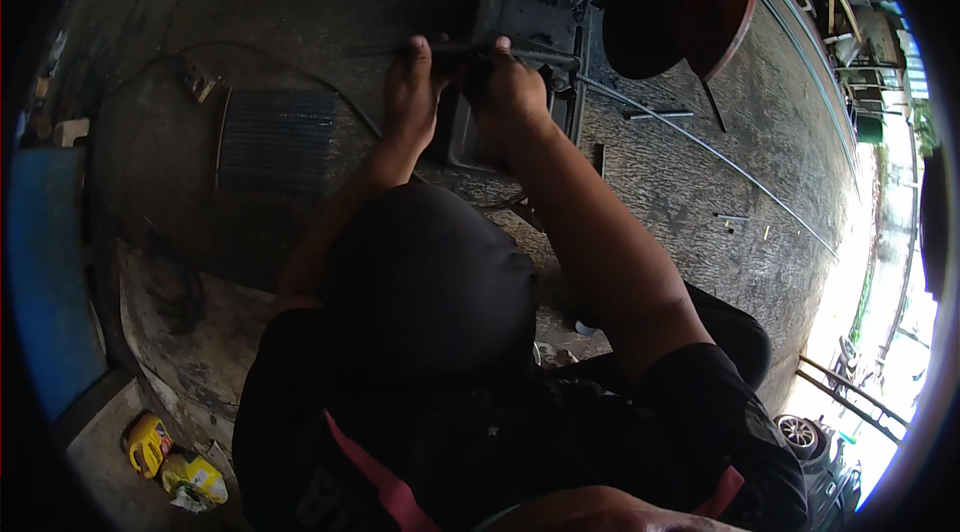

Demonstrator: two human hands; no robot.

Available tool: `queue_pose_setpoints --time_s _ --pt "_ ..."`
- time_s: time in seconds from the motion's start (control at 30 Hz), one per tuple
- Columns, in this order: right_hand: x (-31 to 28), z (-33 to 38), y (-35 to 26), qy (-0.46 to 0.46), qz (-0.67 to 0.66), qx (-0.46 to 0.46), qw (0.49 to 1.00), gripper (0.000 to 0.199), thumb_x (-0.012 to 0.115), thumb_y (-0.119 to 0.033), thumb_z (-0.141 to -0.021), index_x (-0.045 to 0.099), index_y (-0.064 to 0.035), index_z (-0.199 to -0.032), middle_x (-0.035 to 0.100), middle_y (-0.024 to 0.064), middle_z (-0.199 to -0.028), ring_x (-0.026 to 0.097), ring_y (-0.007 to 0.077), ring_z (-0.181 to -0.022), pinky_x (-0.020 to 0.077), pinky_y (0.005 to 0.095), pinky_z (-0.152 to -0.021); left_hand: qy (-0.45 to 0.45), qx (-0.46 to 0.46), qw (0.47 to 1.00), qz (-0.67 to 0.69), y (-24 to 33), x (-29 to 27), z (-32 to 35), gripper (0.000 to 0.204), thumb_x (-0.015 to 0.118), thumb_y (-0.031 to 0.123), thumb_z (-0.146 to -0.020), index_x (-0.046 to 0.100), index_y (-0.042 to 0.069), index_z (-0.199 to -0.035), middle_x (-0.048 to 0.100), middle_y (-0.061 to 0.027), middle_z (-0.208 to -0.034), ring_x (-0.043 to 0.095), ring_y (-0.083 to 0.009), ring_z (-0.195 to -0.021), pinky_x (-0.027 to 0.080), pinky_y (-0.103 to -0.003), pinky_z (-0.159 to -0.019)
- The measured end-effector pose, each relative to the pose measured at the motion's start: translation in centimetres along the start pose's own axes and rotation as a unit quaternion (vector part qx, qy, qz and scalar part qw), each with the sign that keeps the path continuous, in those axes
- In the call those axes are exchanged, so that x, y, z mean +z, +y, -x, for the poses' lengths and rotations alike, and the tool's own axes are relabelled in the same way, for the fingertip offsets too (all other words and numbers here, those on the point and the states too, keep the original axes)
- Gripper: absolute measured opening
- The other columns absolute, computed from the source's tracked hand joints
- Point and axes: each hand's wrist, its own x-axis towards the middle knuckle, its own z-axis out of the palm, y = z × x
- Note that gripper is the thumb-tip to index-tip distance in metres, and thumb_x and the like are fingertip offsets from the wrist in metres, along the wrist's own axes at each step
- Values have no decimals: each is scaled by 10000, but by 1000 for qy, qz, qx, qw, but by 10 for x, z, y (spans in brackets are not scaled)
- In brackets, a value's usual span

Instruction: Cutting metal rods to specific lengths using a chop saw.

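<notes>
The left hand [411, 92] and right hand [512, 90] had fingers clamped on a dark bar [457, 49] — thumbs uppermost. An even, level grip was judged sound practice. The bar looked slim and dull, crosswise over the metal base [463, 140] — contact undetermined — left of a red-edged guard [742, 30].

My feed has harsh white glare between three and four o'clock, spreading a sheen over the floor [690, 202]; toward ten, everything is gloomy. At twelve, left hand [408, 100] and right hand [513, 92] look murky. Fisheye bends edges; corners go black.
</notes>
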Motion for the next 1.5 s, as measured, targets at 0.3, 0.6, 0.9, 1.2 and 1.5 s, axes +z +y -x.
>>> queue_pose_setpoints --time_s 0.3,0.6,0.9,1.2,1.5 --pt "-12 -66 8 27 -46 28 998 305 411 -235 -997 463 47 -1099 534 161 -998 575 253 -828 532 382 -706 61 -34 993 -97 -9 -13 -47 328 500 277 -969 545 -19 -1102 603 -96 -1011 623 -183 -869 519 -275 -710" --pt "-62 -84 45 13 247 -122 961 265 493 -234 -957 535 -3 -1082 585 99 -826 574 192 -692 512 337 -593 117 -14 990 -79 -79 -34 -84 322 479 215 -972 531 -101 -928 558 -127 -846 586 -197 -730 600 -361 -747" --pt "-90 -36 30 31 232 -23 972 243 526 -230 -948 547 -22 -1072 550 50 -778 542 145 -645 506 309 -574 139 -120 979 -88 -128 -38 -101 322 460 220 -980 508 -98 -967 558 -138 -865 607 -231 -760 601 -354 -764" --pt "-113 -22 35 31 230 -1 973 292 559 -253 -928 566 -1 -1075 587 87 -828 565 152 -725 484 295 -630 153 -173 969 -84 -150 -50 -111 295 470 216 -976 522 -73 -1004 567 -139 -859 614 -253 -759 601 -375 -754" --pt "-133 -27 43 43 303 -13 952 296 558 -257 -922 578 -10 -1083 598 67 -841 560 147 -718 462 283 -645 151 -228 954 -124 -142 -43 -129 269 450 235 -981 515 -25 -994 553 -109 -804 605 -220 -676 614 -375 -630"
